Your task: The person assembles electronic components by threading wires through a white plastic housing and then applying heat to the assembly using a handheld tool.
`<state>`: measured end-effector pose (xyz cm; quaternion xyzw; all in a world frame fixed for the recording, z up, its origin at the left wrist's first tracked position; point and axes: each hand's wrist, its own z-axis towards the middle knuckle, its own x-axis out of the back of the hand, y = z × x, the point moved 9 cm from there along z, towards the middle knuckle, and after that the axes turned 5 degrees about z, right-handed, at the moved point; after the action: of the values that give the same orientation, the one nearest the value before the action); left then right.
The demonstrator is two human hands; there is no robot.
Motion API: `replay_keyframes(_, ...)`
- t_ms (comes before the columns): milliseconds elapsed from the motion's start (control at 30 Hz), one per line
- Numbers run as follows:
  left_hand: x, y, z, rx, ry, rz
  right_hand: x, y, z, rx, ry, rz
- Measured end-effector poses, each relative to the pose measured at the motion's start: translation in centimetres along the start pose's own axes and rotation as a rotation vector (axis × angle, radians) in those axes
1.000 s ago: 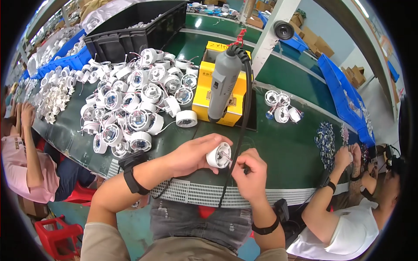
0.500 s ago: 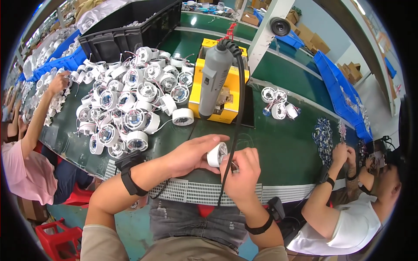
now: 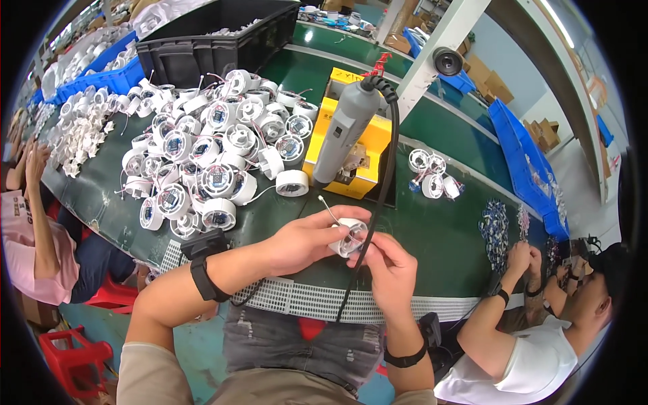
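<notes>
— What was held?
— A white round housing (image 3: pixel 347 239) was clasped between thumb and fingers of the left hand (image 3: pixel 307 240); at its right side, the right hand (image 3: pixel 394 270) was narrowed, any pinch impossible to tell.
— And the step?
— Handwork at the open face, it was judged; a steady clasp and fine fingertip work seemed called for. Beyond the grip, a yellow box (image 3: pixel 374 140) was seen; leftward, similar housings (image 3: pixel 219 145) were heaped.

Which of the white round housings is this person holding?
The housing in the left hand, with the right hand beside it; others lie in the large pile and small cluster.
</notes>
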<state>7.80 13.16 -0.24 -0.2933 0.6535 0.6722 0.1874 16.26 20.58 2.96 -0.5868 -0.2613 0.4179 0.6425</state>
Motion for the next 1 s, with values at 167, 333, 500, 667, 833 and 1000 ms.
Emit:
replay_keyframes(167, -0.9, 0.3, -0.2, -0.053, -0.078, 0.056, -0.3, -0.6, -0.3, 0.079, 0.084, -0.079)
replay_keyframes(333, -0.9, 0.0, -0.3, -0.065, -0.061, 0.077, -0.4, -1.8, -0.6, 0.317, 0.094, -0.476)
replay_keyframes(500, -1.9, 0.5, -0.5, -0.111, -0.153, 0.086, 0.0, -1.5, -0.6, 0.409, 0.213, -0.481)
replay_keyframes(667, -2.0, 0.6, -0.4, -0.128, -0.138, 0.419, 0.2, 1.8, 0.2, 0.011, 0.151, 0.078)
replay_keyframes(833, 1.9, 0.0, 0.1, 0.023, 0.168, 0.561, 0.3, 1.1, 2.3, 0.075, 0.040, -0.552)
replay_keyframes(1000, 4.6, -0.1, 0.0, 0.004, 0.392, 0.592, -5.8, -3.5, 7.6, 0.450, 0.059, -0.540)
